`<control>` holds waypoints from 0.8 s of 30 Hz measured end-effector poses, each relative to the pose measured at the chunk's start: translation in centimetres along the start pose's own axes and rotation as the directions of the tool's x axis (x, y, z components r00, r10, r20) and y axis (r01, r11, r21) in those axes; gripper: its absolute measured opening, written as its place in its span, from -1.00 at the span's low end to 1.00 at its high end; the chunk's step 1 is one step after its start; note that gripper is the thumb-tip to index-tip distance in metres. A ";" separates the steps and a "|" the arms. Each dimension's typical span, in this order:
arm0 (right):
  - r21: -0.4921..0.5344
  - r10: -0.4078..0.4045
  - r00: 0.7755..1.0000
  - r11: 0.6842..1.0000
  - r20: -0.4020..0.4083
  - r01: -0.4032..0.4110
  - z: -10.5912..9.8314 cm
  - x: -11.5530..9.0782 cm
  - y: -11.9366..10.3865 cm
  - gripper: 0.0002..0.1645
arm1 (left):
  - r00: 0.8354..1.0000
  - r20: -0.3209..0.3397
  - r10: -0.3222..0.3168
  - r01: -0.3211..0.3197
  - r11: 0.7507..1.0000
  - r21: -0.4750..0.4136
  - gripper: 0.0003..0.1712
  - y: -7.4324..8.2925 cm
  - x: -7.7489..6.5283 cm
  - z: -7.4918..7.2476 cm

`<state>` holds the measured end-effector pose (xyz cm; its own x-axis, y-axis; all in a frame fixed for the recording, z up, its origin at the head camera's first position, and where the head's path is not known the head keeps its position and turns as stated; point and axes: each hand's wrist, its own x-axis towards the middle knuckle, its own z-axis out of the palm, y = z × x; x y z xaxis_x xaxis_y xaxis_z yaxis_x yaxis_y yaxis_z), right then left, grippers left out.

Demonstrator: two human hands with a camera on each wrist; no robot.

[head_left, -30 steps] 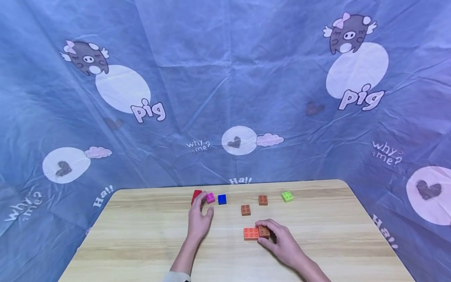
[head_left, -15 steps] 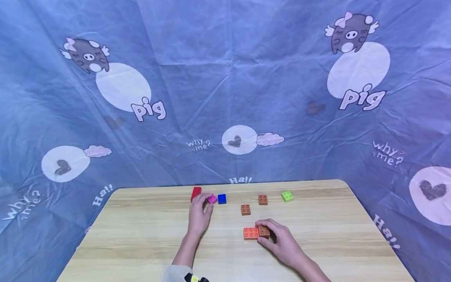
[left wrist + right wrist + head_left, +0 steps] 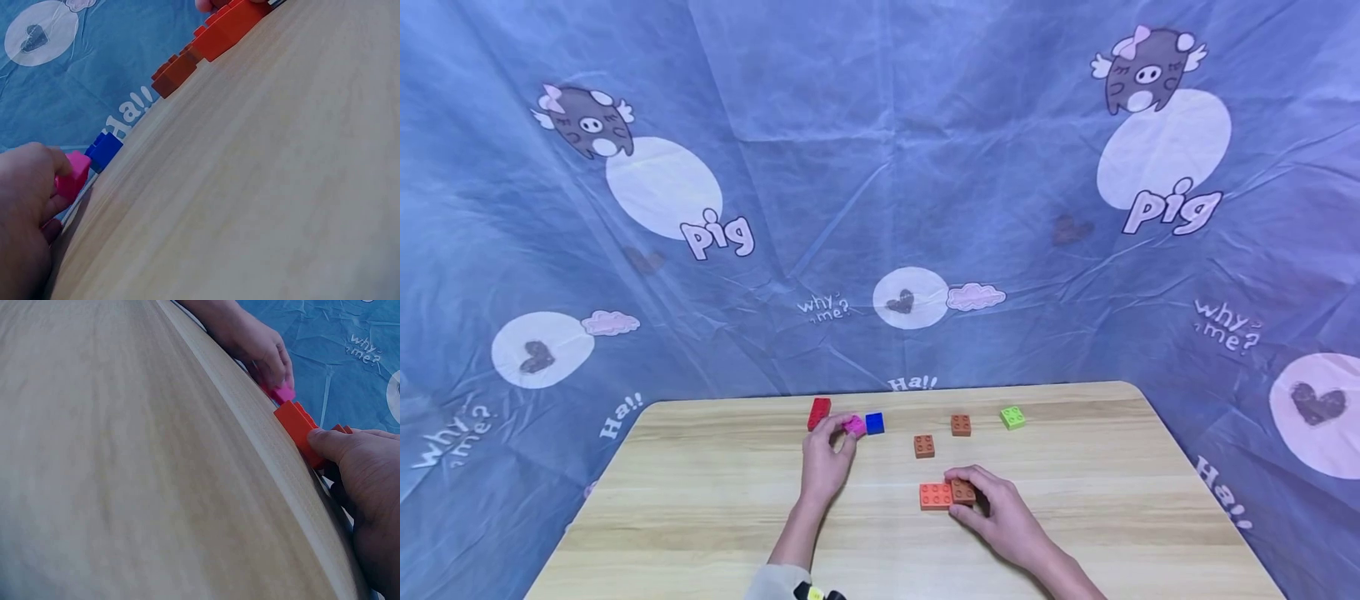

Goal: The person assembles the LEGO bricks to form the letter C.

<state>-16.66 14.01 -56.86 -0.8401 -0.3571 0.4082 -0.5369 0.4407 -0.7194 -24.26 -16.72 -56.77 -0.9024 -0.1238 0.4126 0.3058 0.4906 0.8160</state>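
Thumb and fingers of my left hand (image 3: 826,468) pinch a pink toy building brick (image 3: 854,425), partly covered by the fingers. A blue brick (image 3: 875,423) sits right against its right side in the head view; the left wrist view also shows the pink brick (image 3: 75,174) between the fingers. Behind that hand lies a longer red brick (image 3: 819,412). My right hand (image 3: 1009,523) grips a small brown brick (image 3: 962,491) at the right end of an orange brick (image 3: 935,497), thumb at the near side and fingers at the far side.
Two more brown bricks, one nearer (image 3: 923,446) and one farther (image 3: 960,425), stand on the wooden table (image 3: 700,500) between the hands and the back edge. A lime green brick (image 3: 1012,417) is at the back right. Blue printed cloth (image 3: 820,208) hangs behind and beside the table.
My left hand has come off the red brick's side and taken hold of the pink brick, which has shifted slightly right and nearer, up to the blue one. The right hand stays put.
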 end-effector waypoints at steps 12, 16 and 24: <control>0.019 0.004 1.000 1.000 0.008 -0.005 -0.2 -0.1 -0.1 -0.48 | 0.999 -0.029 0.020 -0.030 0.917 -0.398 -0.73 1.8 -1.6 0.8; 0.010 0.001 1.000 1.000 0.009 -0.001 -0.2 -0.1 -0.2 -0.48 | 0.999 0.047 0.010 0.014 0.880 -0.474 -0.74 2.9 -3.2 1.3; 0.007 0.016 1.000 1.000 0.008 -0.016 -0.1 -0.1 -0.1 -0.45 | 0.964 0.249 0.094 0.041 0.872 -0.488 -0.75 4.6 -5.6 2.1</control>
<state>-16.59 14.09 -56.75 -0.8478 -0.3565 0.3926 -0.5231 0.4404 -0.7297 -18.39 -11.98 -56.19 -0.9167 0.1412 0.3737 0.3778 0.0023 0.9259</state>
